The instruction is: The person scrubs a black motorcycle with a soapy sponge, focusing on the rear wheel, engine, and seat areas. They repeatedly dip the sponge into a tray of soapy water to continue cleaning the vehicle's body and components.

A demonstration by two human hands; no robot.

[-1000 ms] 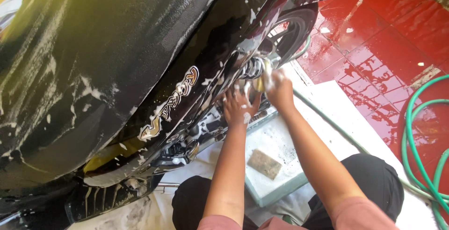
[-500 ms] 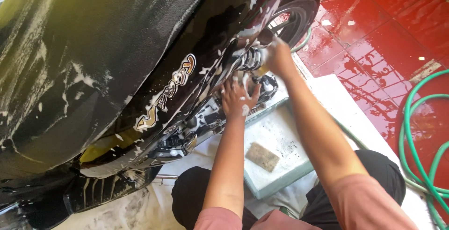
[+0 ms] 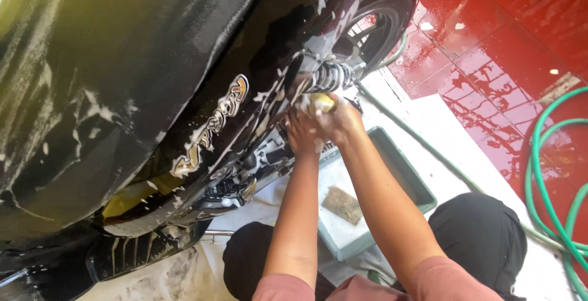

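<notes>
Daylight is bright and uneven. The red floor tiles (image 3: 490, 50) at 2 o'clock are wet and mirror-like, carrying white glare spots and dark reflected shapes. A yellow-green flare washes the corner at 10 o'clock and softens the black motorcycle panel (image 3: 122, 62) there. That panel fills the near field and reads slightly out of focus, with faint sheen on the soap streaks. The underside at 8 o'clock sits in deep shadow, detail lost. The forearms at 6 o'clock are evenly lit and reasonably sharp.
</notes>
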